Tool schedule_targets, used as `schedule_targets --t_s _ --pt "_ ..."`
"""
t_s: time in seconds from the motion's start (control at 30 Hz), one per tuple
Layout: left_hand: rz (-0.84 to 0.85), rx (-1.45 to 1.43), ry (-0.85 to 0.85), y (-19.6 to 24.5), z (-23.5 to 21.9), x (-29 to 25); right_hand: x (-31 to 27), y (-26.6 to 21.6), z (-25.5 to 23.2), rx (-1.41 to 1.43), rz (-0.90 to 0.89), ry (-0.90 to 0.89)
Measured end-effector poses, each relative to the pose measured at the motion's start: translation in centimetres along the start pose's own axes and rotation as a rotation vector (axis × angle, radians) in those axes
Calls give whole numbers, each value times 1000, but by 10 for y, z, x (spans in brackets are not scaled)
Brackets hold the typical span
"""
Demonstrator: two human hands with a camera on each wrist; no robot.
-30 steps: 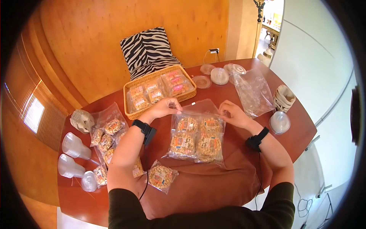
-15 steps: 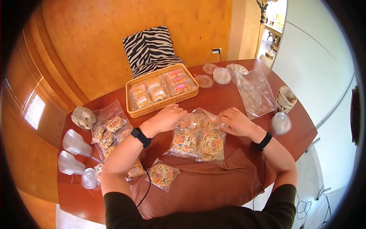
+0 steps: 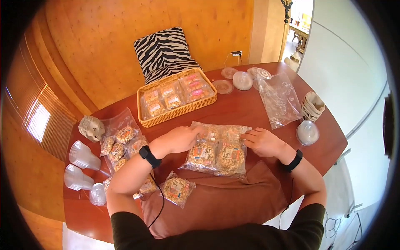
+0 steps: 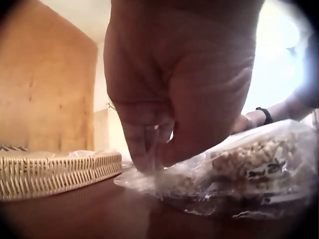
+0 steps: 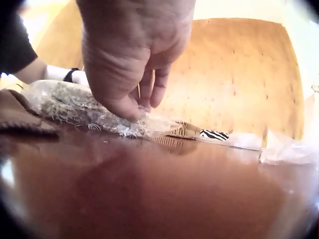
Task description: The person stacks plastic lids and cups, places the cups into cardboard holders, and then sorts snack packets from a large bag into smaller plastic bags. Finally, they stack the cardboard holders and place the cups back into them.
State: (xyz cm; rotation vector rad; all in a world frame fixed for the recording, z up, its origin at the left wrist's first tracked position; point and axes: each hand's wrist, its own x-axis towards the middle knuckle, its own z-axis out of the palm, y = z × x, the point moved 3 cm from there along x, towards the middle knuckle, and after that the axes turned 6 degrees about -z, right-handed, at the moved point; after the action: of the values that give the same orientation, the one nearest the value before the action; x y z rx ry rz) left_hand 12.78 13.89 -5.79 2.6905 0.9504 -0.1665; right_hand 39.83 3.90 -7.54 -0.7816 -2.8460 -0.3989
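Observation:
A clear plastic bag [image 3: 217, 146] holding several packs of puffed-grain snacks lies flat in front of me, its top part folded down over the packs. My left hand [image 3: 184, 138] pinches the bag's far left corner. In the left wrist view, the thumb and fingers [image 4: 144, 149] of that hand meet on the crinkled film. At the far right side my right hand [image 3: 263, 142] grips the bag's edge, and the right wrist view shows its thumb and fingertips [image 5: 158, 94] close together on the film. A single snack pack [image 3: 177, 189] lies nearer me, left of the bag.
A wicker basket [image 3: 177, 111] of packs stands behind. Loose snack packs [image 3: 125, 135], stacked plastic cups [image 3: 81, 156] and a cardboard stack [image 3: 91, 128] are at left. Plastic lids [image 3: 242, 81], another clear bag [image 3: 279, 102] and more cardboard [image 3: 312, 106] lie at right. Brown cloth [image 3: 208, 200] covers the front.
The bag's open top, held up and away from me a second ago, has been folded toward me over the packs. Both hands have come nearer with it.

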Motion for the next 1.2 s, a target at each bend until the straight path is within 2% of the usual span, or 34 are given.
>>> schedule_targets --t_s 0.03,0.13,0.23,0.33,0.37,0.43,0.53,0.63,0.7,0.73,0.83,0.87,0.93,1.03,1.2 --pt "-90 -97 -82 0 1 -1 1 0 -2 42 20 7" --pt "66 -127 108 12 11 -3 6 6 -9 259 244 -175" --pt "-40 72 0 37 21 -8 36 -6 -28 312 397 -159" --pt "-131 85 -15 41 26 -12 46 -25 -12 164 280 -131" --pt "-159 84 -22 39 26 -15 45 -26 -12 190 289 -111" --pt "-210 41 -64 32 28 -20 33 -23 -11 248 291 -85" --pt "-252 -44 -79 27 33 -30 -5 -19 -8 369 541 -111" --pt "-280 -182 -109 14 28 -36 -32 -13 -14 394 673 -336" --pt "-336 -236 -119 -1 30 -37 -36 -12 -25 550 809 -264" --pt "-303 -219 -18 -5 29 -40 -37 -11 -29 630 877 -220" --pt "-420 -342 -17 -17 24 -52 -38 -7 -22 1059 1183 -149" --pt "-430 -480 -84 -20 28 -52 -37 -8 -17 1185 1226 -127" --pt "-459 -754 -203 -32 39 -48 -29 -9 0 1443 1282 -86" --pt "-457 -1128 -278 -26 51 -47 -14 -8 26 1758 1315 95" --pt "-562 -1190 -256 -14 61 -37 9 -11 46 1900 1288 165"
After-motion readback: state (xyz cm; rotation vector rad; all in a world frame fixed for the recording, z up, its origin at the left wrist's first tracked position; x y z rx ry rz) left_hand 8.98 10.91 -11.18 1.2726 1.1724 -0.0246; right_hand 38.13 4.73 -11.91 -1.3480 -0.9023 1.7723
